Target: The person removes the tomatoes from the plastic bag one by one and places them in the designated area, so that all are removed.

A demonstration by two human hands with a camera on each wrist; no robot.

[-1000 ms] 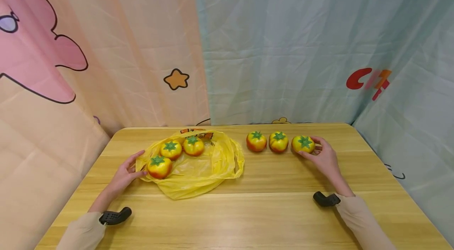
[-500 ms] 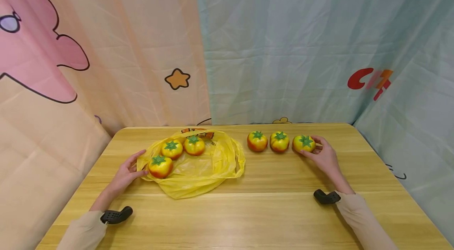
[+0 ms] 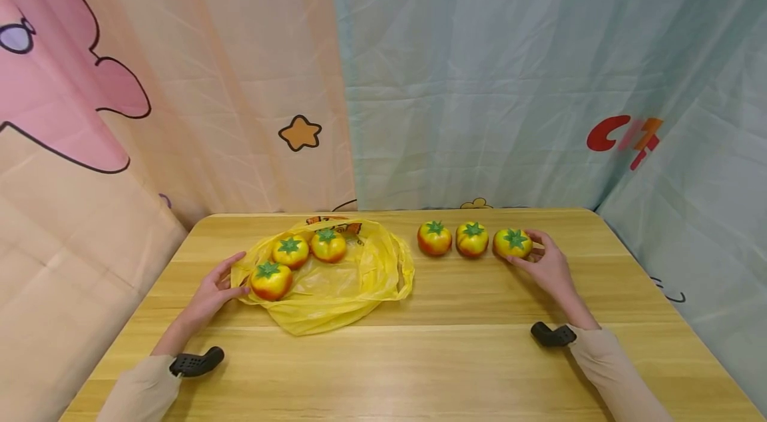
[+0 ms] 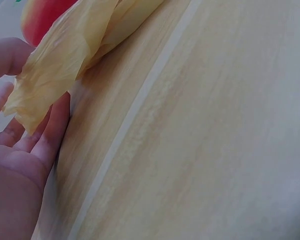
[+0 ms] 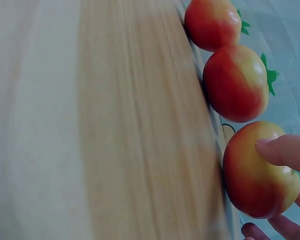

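Observation:
In the head view, my left hand (image 3: 210,293) is at the left edge of a thin yellow plastic bag (image 3: 323,319), its thumb and fingers spread and touching it. Folds of the plastic (image 4: 60,60) hide some fingertips in the left wrist view. On the bag lie three yellow-red tomatoes (image 3: 271,281) with green leaf tops. To the right, three similar tomatoes stand in a row: one at the left (image 3: 434,238), a middle tomato (image 3: 471,239) and a rightmost tomato (image 3: 512,243). My right hand (image 3: 551,267) holds the rightmost one, with its thumb (image 5: 285,150) on the near side and fingers behind.
Everything lies on a light wooden table (image 3: 395,369), whose back edge runs just behind the tomatoes. Printed cloth (image 3: 449,89) hangs behind and at both sides. Black devices (image 3: 198,363) are strapped at both wrists.
The picture shifts very slightly with the head. Both hands, the bag and the tomatoes stay where they were.

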